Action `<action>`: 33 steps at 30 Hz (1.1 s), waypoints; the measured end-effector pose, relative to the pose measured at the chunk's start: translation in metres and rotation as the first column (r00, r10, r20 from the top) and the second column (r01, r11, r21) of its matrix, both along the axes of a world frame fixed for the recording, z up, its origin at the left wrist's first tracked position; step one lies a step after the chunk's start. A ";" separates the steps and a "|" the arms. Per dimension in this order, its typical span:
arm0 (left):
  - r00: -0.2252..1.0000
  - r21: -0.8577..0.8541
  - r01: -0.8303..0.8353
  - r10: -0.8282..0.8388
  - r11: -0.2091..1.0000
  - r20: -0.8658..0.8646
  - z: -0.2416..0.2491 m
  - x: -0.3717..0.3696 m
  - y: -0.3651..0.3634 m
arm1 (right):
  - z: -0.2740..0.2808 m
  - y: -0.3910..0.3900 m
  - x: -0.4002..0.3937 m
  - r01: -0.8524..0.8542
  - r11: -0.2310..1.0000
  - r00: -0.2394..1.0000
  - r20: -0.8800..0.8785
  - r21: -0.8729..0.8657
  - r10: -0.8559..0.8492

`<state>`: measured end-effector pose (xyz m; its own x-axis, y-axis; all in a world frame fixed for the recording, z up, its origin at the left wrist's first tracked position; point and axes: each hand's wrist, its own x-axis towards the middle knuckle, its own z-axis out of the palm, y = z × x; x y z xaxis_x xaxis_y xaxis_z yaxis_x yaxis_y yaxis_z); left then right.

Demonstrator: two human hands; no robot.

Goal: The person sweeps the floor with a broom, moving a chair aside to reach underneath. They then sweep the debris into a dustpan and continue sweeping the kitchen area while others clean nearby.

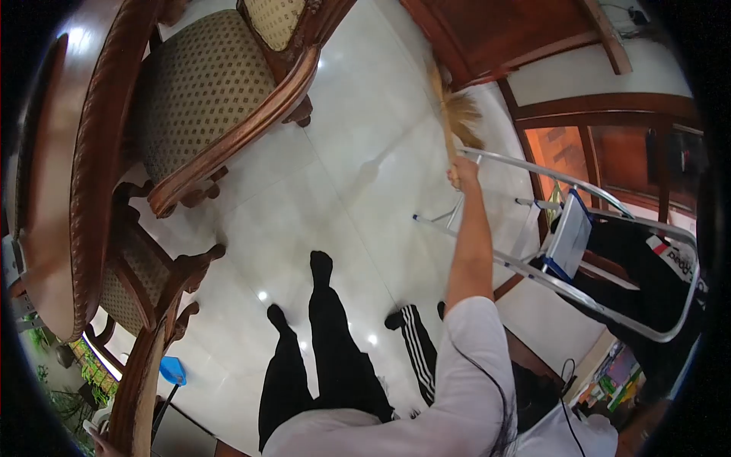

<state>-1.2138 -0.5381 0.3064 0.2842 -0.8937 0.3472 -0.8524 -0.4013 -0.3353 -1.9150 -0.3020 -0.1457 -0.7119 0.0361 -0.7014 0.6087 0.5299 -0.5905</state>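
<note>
My right hand (463, 174) is closed around the wooden handle of a broom (462, 120), its straw bristles spread near the brown wooden furniture at the top. The hand is beside the upper end of a metal ladder (563, 179). At the lower left edge, part of what looks like my left hand (103, 442) shows by the wooden edge; its fingers are too unclear to read. A blue dustpan (173, 371) with a dark handle lies to the right of that edge.
Patterned armchairs (205, 84) and a carved table (61, 183) line the left. A brown cabinet (510, 34) stands at the top. Dark clothing (640, 263) is by the ladder. Another person's striped trouser leg (419, 354) is beside me, on the glossy tiled floor (343, 167).
</note>
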 end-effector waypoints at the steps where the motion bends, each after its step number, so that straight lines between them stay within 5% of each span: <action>1: 0.997 0.058 -0.075 0.075 0.995 0.004 0.003 0.011 -0.002 | -0.035 -0.011 -0.001 -0.033 0.999 0.999 -0.021 -0.031 0.033; 6: 0.992 0.026 -0.050 0.047 0.998 0.117 0.000 0.025 -0.005 | -0.080 -0.001 0.090 -0.465 0.851 0.827 -0.223 0.245 0.516; 8: 0.955 -0.043 0.261 -0.252 0.964 0.158 -0.004 0.020 -0.002 | -0.053 0.026 0.161 -0.497 0.821 0.830 -0.120 0.282 0.544; 12: 0.989 -0.004 0.094 -0.092 0.996 0.118 -0.001 0.030 -0.001 | 0.005 0.087 0.308 -0.642 0.761 0.763 0.170 0.094 0.624; 13: 0.993 0.014 0.046 -0.048 0.999 0.107 0.000 0.033 -0.001 | 0.010 0.101 0.343 -0.682 0.725 0.731 0.083 0.089 0.677; 14: 0.996 0.029 0.003 -0.006 1.000 0.093 -0.001 0.036 -0.002 | 0.066 0.074 0.350 -0.621 0.783 0.745 0.321 0.015 0.585; 17: 0.995 0.089 -0.086 0.080 0.992 0.066 -0.001 0.022 -0.004 | 0.107 0.072 0.363 -0.671 0.740 0.648 0.444 -0.049 0.618; 19: 0.991 0.117 -0.126 0.120 0.985 0.060 0.005 0.007 -0.005 | 0.105 0.098 0.351 -0.372 0.864 0.608 0.614 -0.340 0.504; 23: 0.994 0.042 -0.039 0.035 0.998 0.099 0.004 0.025 -0.013 | 0.235 0.113 0.314 -0.214 0.960 0.757 0.591 -0.180 0.280; 25: 0.991 0.042 -0.004 -0.001 0.999 0.134 -0.002 0.030 -0.007 | 0.280 0.142 0.305 -0.196 0.971 0.870 0.433 -0.137 0.237; 27: 0.986 0.031 0.022 -0.027 0.999 0.162 -0.006 0.028 0.001 | 0.316 0.155 0.293 -0.005 0.990 0.938 0.343 -0.140 0.053; 32: 0.973 -0.010 0.075 -0.071 0.997 0.218 -0.010 0.015 -0.002 | 0.303 0.140 0.213 0.474 0.692 0.880 0.269 -0.544 -0.391; 33: 0.972 -0.024 0.099 -0.092 0.995 0.218 -0.011 0.017 -0.001 | 0.279 0.143 0.174 0.411 0.675 0.909 0.218 -0.612 -0.356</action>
